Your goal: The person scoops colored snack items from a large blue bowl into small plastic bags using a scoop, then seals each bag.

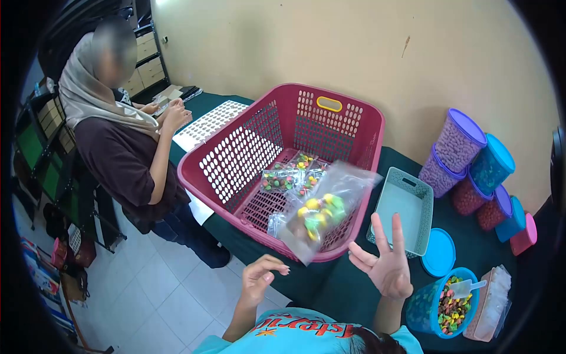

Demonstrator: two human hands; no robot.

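A clear plastic bag of colourful candies [321, 212], slightly blurred, is over the near right part of the pink laundry basket [236, 213]; no hand touches it. My right hand [386, 262] is open, palm up with fingers spread, just right of the basket's near corner. Before the basket's near rim, my left hand [259, 280] has loosely bent fingers and nothing visible in it. Several filled candy bags [283, 180] lie on the basket's floor. Near my right forearm stands a blue tub of candies [421, 310] with a clear scoop [463, 288] in it.
A grey-green tray [404, 203] and a blue lid [438, 252] lie right of the basket. Several lidded tubs [460, 138] are stacked by the wall. A pink container with plastic bags [489, 307] sits far right. Another person [121, 153] works at the left.
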